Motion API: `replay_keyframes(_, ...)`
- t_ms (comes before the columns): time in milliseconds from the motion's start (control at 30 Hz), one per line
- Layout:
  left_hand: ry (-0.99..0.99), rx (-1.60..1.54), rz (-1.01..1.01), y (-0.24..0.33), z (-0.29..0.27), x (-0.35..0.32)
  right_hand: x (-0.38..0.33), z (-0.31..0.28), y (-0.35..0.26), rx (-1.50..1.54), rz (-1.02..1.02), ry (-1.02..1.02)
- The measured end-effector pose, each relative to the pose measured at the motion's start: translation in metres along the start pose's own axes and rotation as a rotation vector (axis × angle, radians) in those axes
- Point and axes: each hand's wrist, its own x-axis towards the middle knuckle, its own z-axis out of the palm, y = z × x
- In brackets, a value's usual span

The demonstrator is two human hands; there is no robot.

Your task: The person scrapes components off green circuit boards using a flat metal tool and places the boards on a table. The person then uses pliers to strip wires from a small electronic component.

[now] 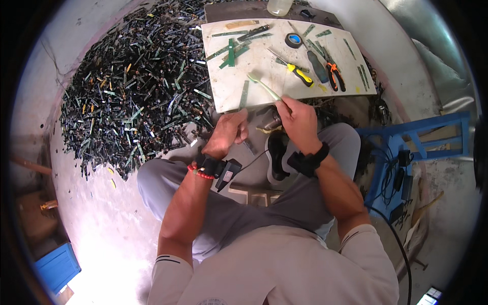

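- On the floor at the left: a big heap [137, 86] of thin dark and green strips.
- Beside the heap: a whitish counter [223, 94].
- Above the lap: left hand [226, 133], fingers pinching the low end of a green strip [244, 95]; right hand [301, 122], fingers closed around a pale green toothbrush [268, 90].
- On the counter: a yellow and black screwdriver [300, 74].
- To its right: black and orange pliers [334, 76].
- Toothbrush: bristle end near the strip's top.
- Farther back: black tape roll [293, 40].
- Green strip: over the counter's near edge.
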Motion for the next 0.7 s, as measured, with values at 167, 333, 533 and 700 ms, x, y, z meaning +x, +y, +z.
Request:
replay_keyframes(167, -0.041, -0.011, -0.067, -0.003, -0.004, -0.001, -0.022, 0.008, -0.007, 0.098, 0.011, -0.033)
replay_keyframes(333, -0.040, -0.026, -0.053, -0.003, -0.005, -0.001, -0.020, 0.003, -0.009, 0.081, -0.056, -0.072)
replay_keyframes(533, -0.004, -0.047, -0.052, -0.004, -0.003, -0.001, -0.022, 0.008, -0.006, 0.139, -0.048, 0.016)
replay_keyframes(700, -0.018, -0.023, -0.037, -0.003, -0.003, 0.000, -0.024, 0.008, -0.002, 0.124, -0.004, -0.031)
